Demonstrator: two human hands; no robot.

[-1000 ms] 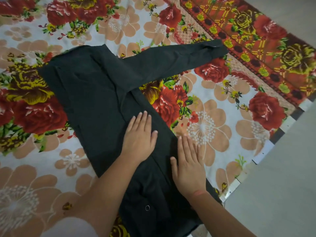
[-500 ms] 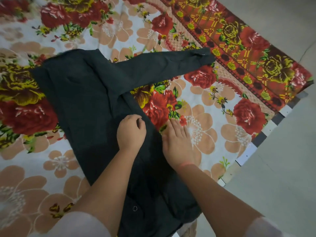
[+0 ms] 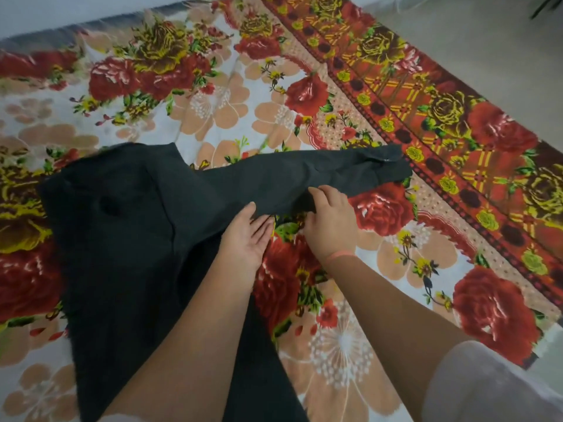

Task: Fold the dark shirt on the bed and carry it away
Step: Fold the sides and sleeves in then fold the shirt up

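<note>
Head view of a bed point(image 3: 350, 345) covered by a floral sheet in red, peach and yellow, with a red-and-yellow patterned border point(image 3: 432, 117) running along its right edge. Grey floor point(image 3: 487, 41) lies beyond that edge.

The dark shirt point(image 3: 122, 239) lies flat on the left half of the bed. Its body runs from mid-bed down to the near edge, where it passes under the person's left forearm. One long sleeve point(image 3: 304, 175) stretches away from the body to the right, and its cuff point(image 3: 387, 166) reaches the inner margin of the patterned border.

The left hand point(image 3: 246, 239) lies at the junction of sleeve and body, palm turned partly upward. Its fingers point(image 3: 263, 228) are straight and pressed together, with the tips at the lower edge of the sleeve. The thumb rests against the dark cloth. Whether this hand actually pinches the cloth cannot be told.

The right hand point(image 3: 332, 220) is just beside the left, farther along the sleeve. Its fingers point(image 3: 315, 193) are curled over the sleeve's lower edge and pinch the cloth there, so the edge is slightly lifted off the sheet. A pink band point(image 3: 338, 255) circles the right wrist, and a white garment sleeve point(image 3: 487, 385) shows at the lower right corner.
</note>
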